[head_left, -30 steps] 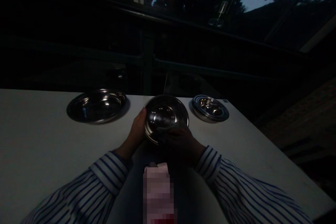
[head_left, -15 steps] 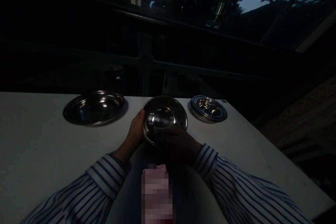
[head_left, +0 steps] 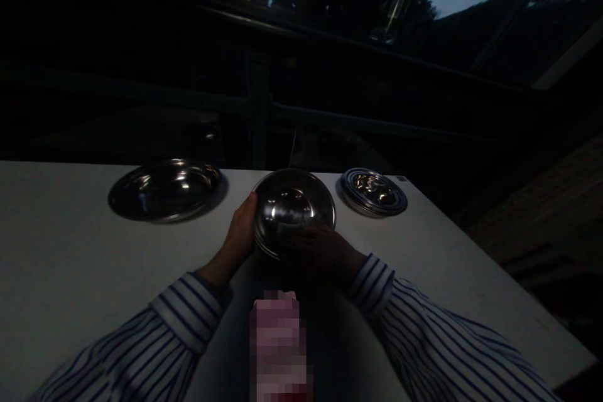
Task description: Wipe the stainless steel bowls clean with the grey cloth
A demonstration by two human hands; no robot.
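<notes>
Shadow hides the fingers of the right hand [head_left: 325, 252] at the steel bowl's [head_left: 301, 183] near rim; whether they grip anything cannot be told. The left hand's [head_left: 242, 224] fingers are hidden behind the bowl's side. Pixel blocks blur a pink item [head_left: 277, 339] before the table's [head_left: 61, 251] near edge. Both striped sleeves [head_left: 186, 311] run out of view. At the far right corner, 1 dark mark [head_left: 401, 178] is too small to read.

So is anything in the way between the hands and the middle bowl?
Nothing visible. The left hand holds the bowl by its side, and the right hand is at its near edge; it's too dark to tell if that one holds anything. The big dish and small dish sit off to either side.
</notes>
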